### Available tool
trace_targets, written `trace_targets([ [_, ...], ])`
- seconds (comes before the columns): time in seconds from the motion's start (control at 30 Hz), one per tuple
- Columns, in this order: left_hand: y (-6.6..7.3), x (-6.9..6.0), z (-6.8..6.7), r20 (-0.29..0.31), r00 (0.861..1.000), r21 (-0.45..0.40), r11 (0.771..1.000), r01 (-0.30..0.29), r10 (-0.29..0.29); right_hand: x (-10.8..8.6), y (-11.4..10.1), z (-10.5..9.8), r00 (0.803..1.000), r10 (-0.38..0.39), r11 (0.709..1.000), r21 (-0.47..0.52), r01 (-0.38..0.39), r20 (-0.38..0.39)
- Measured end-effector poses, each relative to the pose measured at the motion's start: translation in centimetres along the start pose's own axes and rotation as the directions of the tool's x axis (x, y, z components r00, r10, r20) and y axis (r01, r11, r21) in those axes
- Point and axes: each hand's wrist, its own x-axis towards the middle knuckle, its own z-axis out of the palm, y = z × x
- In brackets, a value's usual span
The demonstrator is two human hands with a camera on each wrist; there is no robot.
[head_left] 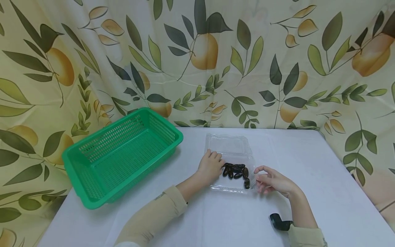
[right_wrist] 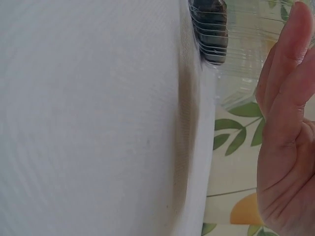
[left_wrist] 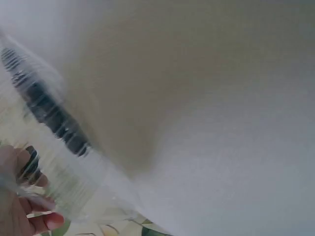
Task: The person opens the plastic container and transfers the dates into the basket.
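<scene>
A clear plastic clamshell box (head_left: 228,189) lies with its lid (head_left: 229,143) folded back. Several dark brown dates (head_left: 237,175) sit in its base, mostly along the back and right. My left hand (head_left: 211,167) reaches over the box's left side. In the left wrist view its fingers (left_wrist: 43,222) pinch a dark date (left_wrist: 30,166), partly covered by the fingers. Beside the box's right wall is my right hand (head_left: 274,181), fingers loosely bent and holding nothing. The right wrist view shows that hand (right_wrist: 288,132) apart from the dates behind the ribbed plastic wall.
To the left stands a green plastic basket (head_left: 123,185) with perforated sides, near the white-covered table's (head_left: 197,219) left edge. A curtain (head_left: 197,85) with a leaf and fruit print hangs behind the table. A black device (head_left: 279,222) is on the right wrist.
</scene>
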Motion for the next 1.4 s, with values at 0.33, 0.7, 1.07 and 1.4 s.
trace_targets([
  [0.33, -3.1, -1.6, -1.5, -0.06, 0.985, -0.131, 0.979, 0.154, -0.162, 0.1, 0.2, -0.1, 1.0, -0.006, 1.0, -0.001, 0.006, 0.003],
  [0.7, -9.8, -3.8, 1.2, -0.218, 0.837, -0.329, 0.845, 0.421, -0.502, 0.0, 0.1, -0.1, 1.0, 0.001, 1.0, -0.009, -0.001, -0.004],
  [1.07, -14.1, -6.4, 3.5, 0.139, 0.765, -0.434, 0.656, 0.617, -0.628, 0.0, 0.1, -0.1, 1.0, 0.001, 1.0, 0.008, -0.001, 0.003],
  [1.4, -15.7, -7.7, 5.1, 0.374, 0.723, -0.41, 0.595, 0.691, -0.581, 0.1, 0.3, -0.1, 1.0, -0.01, 1.0, 0.01, 0.01, 0.009],
])
